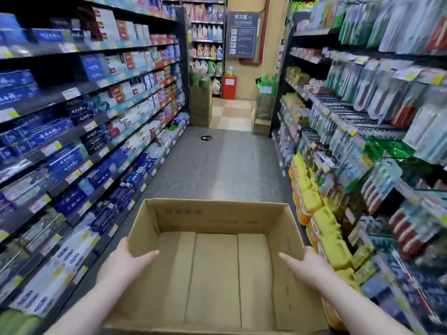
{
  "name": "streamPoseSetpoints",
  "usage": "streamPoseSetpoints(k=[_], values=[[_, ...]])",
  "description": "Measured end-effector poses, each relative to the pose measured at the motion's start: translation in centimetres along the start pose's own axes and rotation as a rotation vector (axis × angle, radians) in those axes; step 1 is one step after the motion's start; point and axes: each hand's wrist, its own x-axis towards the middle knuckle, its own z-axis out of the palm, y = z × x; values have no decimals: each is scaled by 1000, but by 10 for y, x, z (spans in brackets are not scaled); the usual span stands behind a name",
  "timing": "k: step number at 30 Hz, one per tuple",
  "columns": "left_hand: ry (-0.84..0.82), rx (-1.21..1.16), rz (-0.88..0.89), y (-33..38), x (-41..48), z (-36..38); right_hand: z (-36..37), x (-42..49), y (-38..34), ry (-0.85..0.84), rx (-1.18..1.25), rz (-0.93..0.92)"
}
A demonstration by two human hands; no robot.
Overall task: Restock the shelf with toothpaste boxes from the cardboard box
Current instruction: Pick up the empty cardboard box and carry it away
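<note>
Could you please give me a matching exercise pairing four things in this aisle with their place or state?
Things: 1 cardboard box; 2 blue toothpaste boxes; 3 yellow packs; 4 red cabinet.
Places or states: A far end of aisle; B left shelves; C empty; D low on right shelves.
Pairs: 1-C; 2-B; 3-D; 4-A.

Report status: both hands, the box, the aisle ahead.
Thumbs inside, left hand and right hand grip cardboard box by its side walls. Box empty. Toothpaste shelf on the left. Small dark disc on aisle floor farther ahead.
</note>
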Motion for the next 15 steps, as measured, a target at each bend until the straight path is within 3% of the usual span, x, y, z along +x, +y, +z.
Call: streamPoseSetpoints(k=[15], values=[[-44,20,91,211,315,59,-68,305,-146,68,90,109]])
